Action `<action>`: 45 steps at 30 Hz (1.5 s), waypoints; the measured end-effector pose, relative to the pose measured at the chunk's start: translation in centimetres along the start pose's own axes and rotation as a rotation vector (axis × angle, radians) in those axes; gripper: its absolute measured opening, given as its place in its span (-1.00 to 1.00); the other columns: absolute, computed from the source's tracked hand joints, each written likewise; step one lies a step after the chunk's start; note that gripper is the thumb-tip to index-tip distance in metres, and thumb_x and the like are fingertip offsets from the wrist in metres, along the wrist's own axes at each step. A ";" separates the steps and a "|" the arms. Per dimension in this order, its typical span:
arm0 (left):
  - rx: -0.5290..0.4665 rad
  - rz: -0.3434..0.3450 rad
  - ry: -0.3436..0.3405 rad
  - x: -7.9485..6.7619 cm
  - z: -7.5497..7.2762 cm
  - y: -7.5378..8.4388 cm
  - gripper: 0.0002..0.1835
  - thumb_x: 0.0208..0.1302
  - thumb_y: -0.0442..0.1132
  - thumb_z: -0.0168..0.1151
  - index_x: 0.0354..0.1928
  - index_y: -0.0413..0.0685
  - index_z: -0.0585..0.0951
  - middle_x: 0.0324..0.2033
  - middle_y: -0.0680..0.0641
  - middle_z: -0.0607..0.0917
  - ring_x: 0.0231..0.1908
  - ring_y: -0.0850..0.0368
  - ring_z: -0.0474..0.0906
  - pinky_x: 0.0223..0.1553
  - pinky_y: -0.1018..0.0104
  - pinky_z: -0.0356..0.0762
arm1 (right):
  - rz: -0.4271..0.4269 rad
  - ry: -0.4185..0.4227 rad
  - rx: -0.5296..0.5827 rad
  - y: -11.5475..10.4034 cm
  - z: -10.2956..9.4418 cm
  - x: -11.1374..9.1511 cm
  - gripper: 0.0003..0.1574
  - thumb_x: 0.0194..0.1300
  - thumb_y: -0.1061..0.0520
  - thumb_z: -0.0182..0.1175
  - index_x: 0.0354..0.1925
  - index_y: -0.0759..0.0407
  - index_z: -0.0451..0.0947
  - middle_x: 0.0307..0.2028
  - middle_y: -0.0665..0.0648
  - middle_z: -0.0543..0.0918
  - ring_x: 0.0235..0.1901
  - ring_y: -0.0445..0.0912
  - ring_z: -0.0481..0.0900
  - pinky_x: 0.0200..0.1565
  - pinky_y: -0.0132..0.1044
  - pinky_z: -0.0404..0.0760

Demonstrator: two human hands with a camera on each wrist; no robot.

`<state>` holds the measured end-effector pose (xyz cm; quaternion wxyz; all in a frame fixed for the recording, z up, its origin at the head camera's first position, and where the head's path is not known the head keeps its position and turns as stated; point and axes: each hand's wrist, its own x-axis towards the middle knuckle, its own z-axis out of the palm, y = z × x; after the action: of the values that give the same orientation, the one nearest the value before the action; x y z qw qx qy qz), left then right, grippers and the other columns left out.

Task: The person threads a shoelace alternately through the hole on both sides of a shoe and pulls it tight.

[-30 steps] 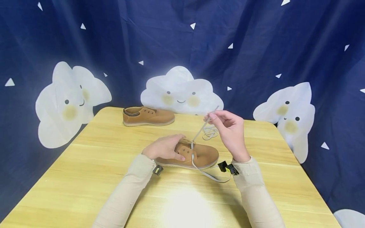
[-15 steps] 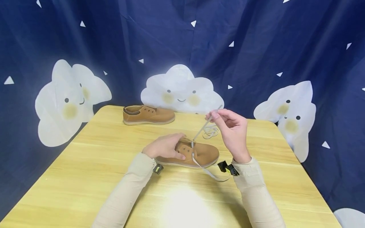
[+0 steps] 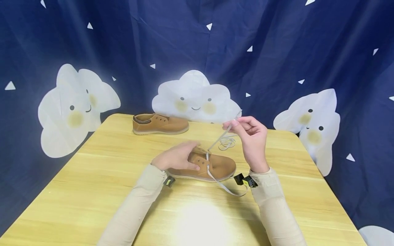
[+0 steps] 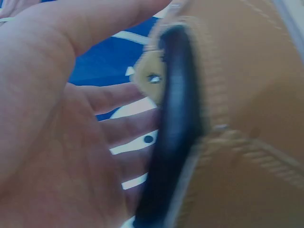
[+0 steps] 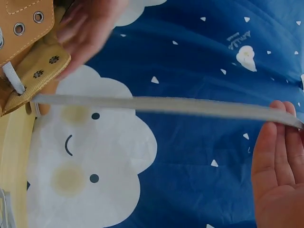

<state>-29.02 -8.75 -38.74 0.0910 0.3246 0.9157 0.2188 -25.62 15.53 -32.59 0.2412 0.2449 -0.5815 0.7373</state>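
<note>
A tan shoe (image 3: 221, 165) lies on the table with its toe to the right. My left hand (image 3: 175, 156) holds it at the opening, thumb on the near side and fingers on the far side. In the left wrist view its dark-lined collar (image 4: 178, 95) stands beside my palm. My right hand (image 3: 252, 141) pinches a flat grey shoelace (image 3: 220, 136) above and right of the shoe. That lace runs taut from a front eyelet on the far flap (image 5: 45, 71). Its other half crosses the front eyelets and loops down over the near side. Upper eyelets hold no lace.
A matching laceless shoe (image 3: 173, 126) stands at the table's back left. Behind the worked shoe lies a coiled light lace (image 3: 227, 143). A dark blue curtain (image 3: 261, 75) with clouds hangs around the wooden table (image 3: 92, 177).
My right hand has shifted slightly right with the lace, and less of its end sticks up beyond the fingers. My left hand and the shoe have stayed nearly still.
</note>
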 end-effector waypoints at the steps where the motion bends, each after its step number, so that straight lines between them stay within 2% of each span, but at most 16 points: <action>1: -0.004 0.011 0.025 -0.1 -0.2 0.1 -0.01 0.25 0.06 0.49 0.56 -0.18 0.21 0.50 -0.21 0.37 0.50 -0.16 0.32 0.53 -0.04 0.28 | 0.006 -0.002 0.018 0.0 0.0 0.0 -0.93 0.39 0.34 0.28 -0.27 0.23 0.58 -0.36 0.12 0.86 -0.33 -0.07 0.84 -0.06 -0.21 0.78; 5: -0.005 0.052 0.146 -0.3 -0.8 0.4 -0.26 0.33 -0.03 0.42 0.45 -0.14 0.38 0.31 -0.15 0.53 0.27 -0.08 0.53 0.33 0.01 0.52 | 0.044 -0.045 0.065 0.2 0.0 0.1 -0.85 0.45 0.33 0.20 -0.31 0.18 0.50 -0.35 0.15 0.86 -0.27 -0.05 0.84 0.04 -0.16 0.76; 8: -0.015 0.059 0.182 -0.2 -1.0 0.7 -0.47 0.37 -0.08 0.37 0.29 -0.12 0.53 0.07 -0.08 0.67 0.03 0.03 0.64 0.11 0.10 0.64 | 0.094 -0.093 0.094 0.5 -0.2 0.1 -0.82 0.47 0.36 0.14 -0.31 0.16 0.49 -0.37 0.12 0.85 -0.27 -0.05 0.83 0.07 -0.17 0.75; 11: -0.026 0.049 0.151 -0.1 -0.9 0.9 -0.64 0.40 -0.08 0.34 0.13 -0.08 0.63 -0.11 0.00 0.73 -0.15 0.14 0.65 -0.04 0.18 0.65 | 0.142 -0.146 0.119 0.8 -0.6 0.0 -0.79 0.47 0.40 0.11 -0.30 0.15 0.51 -0.39 0.07 0.83 -0.28 -0.07 0.81 0.06 -0.24 0.72; 15: -0.029 0.037 0.090 0.1 -0.5 0.9 -0.75 0.43 -0.08 0.31 0.02 -0.04 0.69 -0.22 0.07 0.75 -0.23 0.22 0.63 -0.11 0.24 0.65 | 0.185 -0.217 0.120 1.1 -1.0 -0.1 -0.75 0.43 0.44 0.12 -0.27 0.15 0.60 -0.38 0.03 0.81 -0.29 -0.12 0.78 0.06 -0.30 0.69; 23: -0.015 0.069 0.044 0.5 0.4 1.0 -0.82 0.41 -0.14 0.33 -0.06 -0.03 0.71 -0.43 0.10 0.64 -0.43 0.25 0.49 -0.34 0.35 0.50 | 0.233 -0.298 0.080 1.3 -1.5 -0.1 -0.68 0.41 0.43 0.16 -0.24 0.07 0.73 -0.39 -0.03 0.81 -0.33 -0.17 0.78 -0.02 -0.34 0.70; 27: -0.024 0.065 0.026 0.6 0.7 1.0 -0.92 0.37 -0.14 0.37 -0.22 0.04 0.71 -0.54 0.09 0.53 -0.53 0.26 0.39 -0.48 0.38 0.35 | 0.289 -0.335 -0.082 1.3 -1.8 0.0 -0.82 0.38 0.36 0.26 -0.13 0.18 0.72 -0.39 -0.06 0.81 -0.36 -0.17 0.76 -0.14 -0.32 0.71; 32: -0.020 0.050 0.015 0.7 0.8 0.7 -0.86 0.35 -0.15 0.40 -0.37 0.06 0.66 -0.59 0.10 0.43 -0.57 0.27 0.31 -0.52 0.40 0.26 | 0.348 -0.487 -0.369 1.0 -2.0 0.2 -0.70 0.39 0.21 0.33 0.06 0.23 0.71 -0.22 0.05 0.80 -0.40 -0.18 0.69 -0.31 -0.29 0.69; 35: -0.018 0.048 0.013 0.7 0.8 0.6 -0.83 0.34 -0.16 0.41 -0.40 0.06 0.62 -0.62 0.11 0.39 -0.59 0.27 0.28 -0.52 0.41 0.23 | 0.308 -0.603 -0.520 1.1 -1.8 0.2 -0.77 0.42 0.18 0.31 0.01 0.15 0.75 -0.17 0.12 0.79 -0.37 -0.21 0.65 -0.30 -0.31 0.66; 38: -0.027 0.046 0.010 0.7 0.8 0.5 -0.82 0.33 -0.17 0.41 -0.40 0.05 0.61 -0.62 0.12 0.38 -0.59 0.27 0.27 -0.53 0.41 0.23 | 0.253 -0.685 -0.647 1.3 -1.5 0.2 -0.85 0.40 0.19 0.33 -0.11 0.08 0.79 -0.19 0.08 0.81 -0.29 -0.21 0.68 -0.22 -0.31 0.68; 40: -0.031 0.044 0.012 0.7 0.7 0.5 -0.84 0.33 -0.18 0.41 -0.39 0.05 0.62 -0.62 0.12 0.39 -0.59 0.27 0.28 -0.53 0.41 0.23 | 0.225 -0.723 -0.707 1.5 -1.3 0.1 -0.89 0.38 0.20 0.34 -0.17 0.08 0.79 -0.23 0.06 0.81 -0.23 -0.19 0.70 -0.15 -0.28 0.69; 45: -0.026 0.047 0.019 0.8 0.6 0.7 -0.90 0.32 -0.19 0.42 -0.32 0.05 0.66 -0.60 0.13 0.43 -0.57 0.27 0.32 -0.51 0.41 0.26 | 0.188 -0.803 -0.806 1.9 -1.0 -0.1 -0.96 0.37 0.23 0.34 -0.24 0.15 0.73 -0.30 0.06 0.79 -0.28 -0.21 0.67 -0.17 -0.29 0.66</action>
<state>-29.05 -7.57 -39.02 0.0815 0.3426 0.9057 0.2359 -26.84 16.12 -34.30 0.0091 0.3415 -0.8819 0.3249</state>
